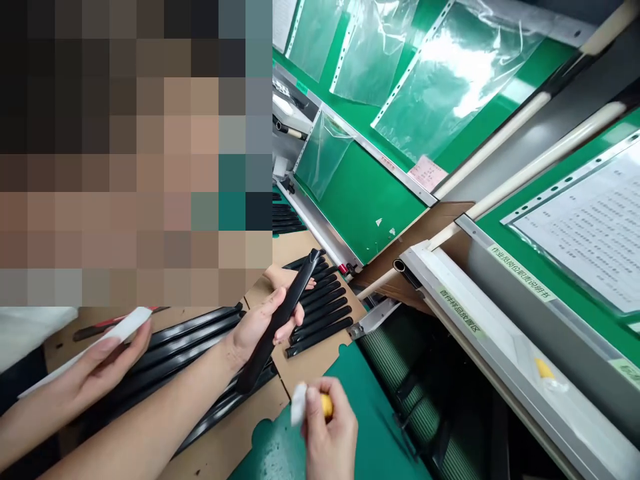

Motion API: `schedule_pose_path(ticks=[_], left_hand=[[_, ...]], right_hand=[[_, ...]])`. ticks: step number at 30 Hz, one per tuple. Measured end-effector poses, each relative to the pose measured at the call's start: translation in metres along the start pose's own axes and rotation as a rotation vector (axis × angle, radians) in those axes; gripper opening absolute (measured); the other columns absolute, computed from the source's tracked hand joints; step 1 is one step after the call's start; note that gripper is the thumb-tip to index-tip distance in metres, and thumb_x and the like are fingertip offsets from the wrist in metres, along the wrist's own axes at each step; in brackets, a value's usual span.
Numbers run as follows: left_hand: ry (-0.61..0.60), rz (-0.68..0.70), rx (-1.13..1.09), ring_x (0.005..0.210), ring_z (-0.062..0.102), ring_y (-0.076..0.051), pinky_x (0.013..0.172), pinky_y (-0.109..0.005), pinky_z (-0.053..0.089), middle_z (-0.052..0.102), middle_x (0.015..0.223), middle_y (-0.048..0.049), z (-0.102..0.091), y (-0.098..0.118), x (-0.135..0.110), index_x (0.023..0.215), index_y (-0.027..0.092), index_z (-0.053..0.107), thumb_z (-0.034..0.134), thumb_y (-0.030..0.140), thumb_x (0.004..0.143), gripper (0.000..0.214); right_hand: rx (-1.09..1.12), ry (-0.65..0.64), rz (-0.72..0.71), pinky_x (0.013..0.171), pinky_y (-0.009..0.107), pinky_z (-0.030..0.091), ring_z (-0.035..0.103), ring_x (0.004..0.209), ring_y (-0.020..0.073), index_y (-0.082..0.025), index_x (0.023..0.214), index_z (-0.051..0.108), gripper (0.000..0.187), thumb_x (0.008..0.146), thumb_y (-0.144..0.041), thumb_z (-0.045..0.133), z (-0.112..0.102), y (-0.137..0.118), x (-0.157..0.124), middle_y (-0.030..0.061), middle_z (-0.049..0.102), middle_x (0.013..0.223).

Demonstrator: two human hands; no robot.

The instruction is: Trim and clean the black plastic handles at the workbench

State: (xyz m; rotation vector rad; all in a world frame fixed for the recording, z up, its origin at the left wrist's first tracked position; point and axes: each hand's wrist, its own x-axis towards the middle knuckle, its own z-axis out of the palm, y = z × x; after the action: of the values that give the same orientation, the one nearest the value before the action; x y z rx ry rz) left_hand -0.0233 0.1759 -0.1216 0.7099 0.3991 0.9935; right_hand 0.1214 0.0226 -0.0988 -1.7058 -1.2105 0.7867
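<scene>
My left hand [260,323] is wrapped round a glossy black plastic strip [285,310], which is tilted with its upper end toward the back of the table. Below and to its right, my right hand [330,423] closes on a small yellow piece [327,405] with something white and soft-looking [299,405] sticking out. What kind of thing this is, I cannot make out. My two hands are apart. Several black strips [187,347] lie in a row beneath my left forearm, and more short black strips [320,310] lie beyond the held one.
At the left, another person's hand [110,360] holds a long white strip [125,327]. A further hand [287,277] reaches behind my black strip. Brown cardboard [225,460] and a green mat [345,373] cover the table. A metal-edged rack [480,313] with green boards stands at the right.
</scene>
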Motion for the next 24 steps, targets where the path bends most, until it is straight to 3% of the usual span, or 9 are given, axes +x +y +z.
schedule_pose_path(ticks=[2, 5, 9, 11, 13, 18, 24], left_hand=[[-0.026, -0.019, -0.013, 0.036, 0.032, -0.007, 0.039, -0.018, 0.025, 0.044, 0.044, 0.0023, 0.002, 0.002, -0.002, 0.084, 0.011, 0.066, 0.041, 0.060, 0.100, 0.057], [-0.027, -0.005, -0.043, 0.036, 0.031, -0.007, 0.039, -0.018, 0.025, 0.044, 0.044, 0.0034, 0.010, 0.005, -0.006, 0.088, 0.014, 0.065, 0.045, 0.061, 0.098, 0.053], [0.010, 0.005, -0.102, 0.038, 0.036, -0.009, 0.039, -0.017, 0.029, 0.046, 0.045, 0.0044, 0.021, 0.008, -0.013, 0.101, 0.017, 0.064, 0.052, 0.058, 0.097, 0.043], [0.005, 0.003, -0.136, 0.037, 0.037, -0.010, 0.039, -0.017, 0.030, 0.046, 0.044, 0.0038, 0.024, 0.008, -0.015, 0.097, 0.017, 0.064, 0.055, 0.057, 0.096, 0.042], [0.002, 0.000, -0.174, 0.037, 0.037, -0.009, 0.038, -0.017, 0.030, 0.045, 0.043, 0.0039, 0.024, 0.008, -0.018, 0.092, 0.017, 0.065, 0.057, 0.058, 0.094, 0.042], [0.129, 0.001, -0.245, 0.038, 0.039, -0.009, 0.036, -0.016, 0.030, 0.050, 0.051, 0.0048, 0.018, 0.006, -0.021, 0.094, 0.018, 0.064, 0.070, 0.045, 0.090, 0.028], [0.020, -0.050, -0.262, 0.036, 0.028, -0.006, 0.036, -0.014, 0.025, 0.041, 0.044, 0.0076, 0.016, 0.001, -0.019, 0.099, 0.020, 0.065, 0.062, 0.054, 0.094, 0.035]], right_hand=[[-0.029, 0.046, -0.139, 0.058, 0.027, 0.051, 0.063, 0.067, 0.0186, -0.022, 0.094, 0.069, 0.035, 0.096, -0.055, 0.057, -0.001, -0.025, 0.016, 0.0046, 0.068, 0.084], [-0.126, 0.113, -0.406, 0.068, 0.027, 0.054, 0.066, 0.082, 0.0185, -0.022, 0.103, 0.067, 0.024, 0.099, -0.043, 0.056, 0.006, -0.063, 0.038, 0.0061, 0.067, 0.097], [-0.392, 0.283, -0.776, 0.062, 0.026, 0.049, 0.063, 0.072, 0.0168, -0.019, 0.102, 0.067, 0.024, 0.103, -0.039, 0.053, 0.025, -0.091, 0.069, 0.0051, 0.064, 0.085], [-0.542, 0.377, -0.880, 0.056, 0.027, 0.045, 0.062, 0.066, 0.0167, -0.017, 0.102, 0.068, 0.029, 0.105, -0.040, 0.051, 0.034, -0.093, 0.083, 0.0048, 0.062, 0.080], [-0.619, 0.407, -0.922, 0.054, 0.027, 0.043, 0.062, 0.064, 0.0170, -0.016, 0.101, 0.069, 0.031, 0.105, -0.041, 0.049, 0.041, -0.089, 0.089, 0.0049, 0.062, 0.079], [-0.643, 0.283, -1.004, 0.052, 0.028, 0.042, 0.058, 0.057, 0.0159, -0.016, 0.097, 0.066, 0.030, 0.107, -0.034, 0.044, 0.052, -0.081, 0.086, 0.0028, 0.059, 0.074], [-0.638, 0.332, -0.977, 0.055, 0.027, 0.043, 0.058, 0.063, 0.0168, -0.019, 0.091, 0.059, 0.032, 0.108, -0.035, 0.038, 0.051, -0.090, 0.104, 0.0034, 0.058, 0.079]])
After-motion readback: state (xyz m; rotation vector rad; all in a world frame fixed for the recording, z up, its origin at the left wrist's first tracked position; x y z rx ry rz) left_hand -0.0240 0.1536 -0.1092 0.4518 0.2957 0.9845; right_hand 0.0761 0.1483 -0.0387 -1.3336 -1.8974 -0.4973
